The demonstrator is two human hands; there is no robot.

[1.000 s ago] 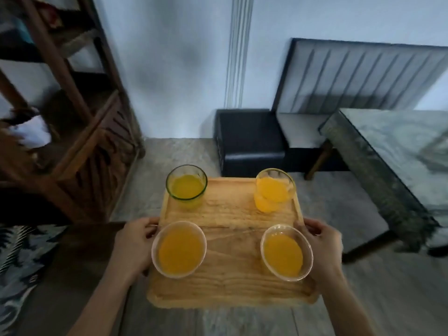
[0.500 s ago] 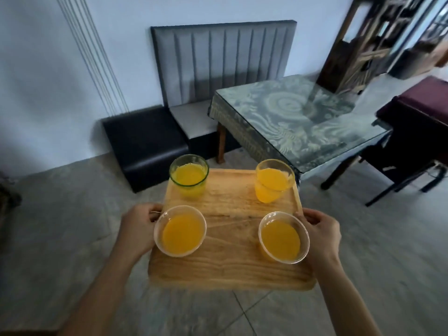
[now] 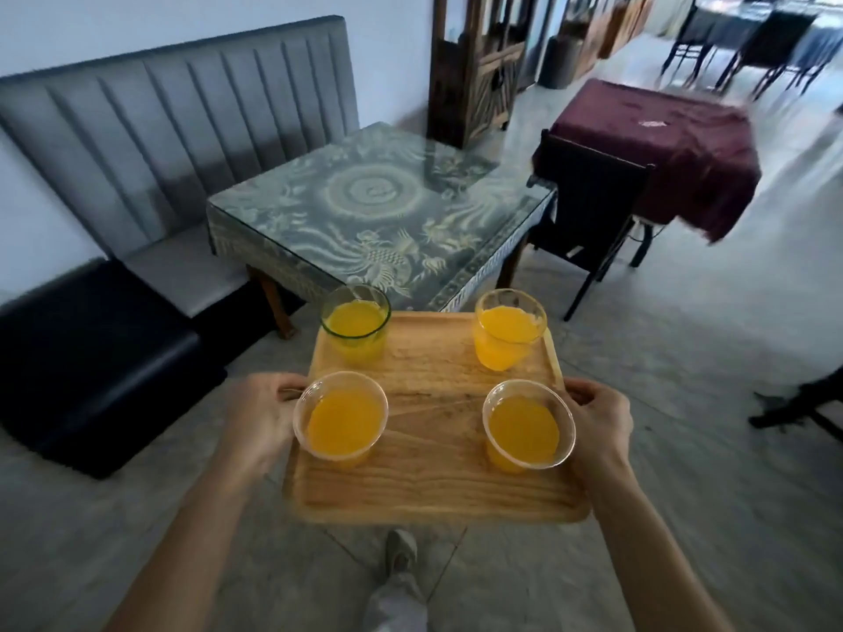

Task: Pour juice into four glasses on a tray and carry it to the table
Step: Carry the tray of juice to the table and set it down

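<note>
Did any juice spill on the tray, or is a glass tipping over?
No spill shows on the wooden tray. All four glasses stand upright. The far right glass only looks odd because its shape narrows toward the bottom. Both hands hold the tray's sides.

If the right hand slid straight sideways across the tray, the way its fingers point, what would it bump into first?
Probably the near-right glass of juice: the right hand grips the tray edge right beside it, though depth is hard to judge.

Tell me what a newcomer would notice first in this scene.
Four glasses of orange juice stand at the corners of a wooden tray, held level by the left hand and right hand at its side edges. Just beyond it is a glass-topped table with a patterned cloth, a grey bench behind it.
</note>
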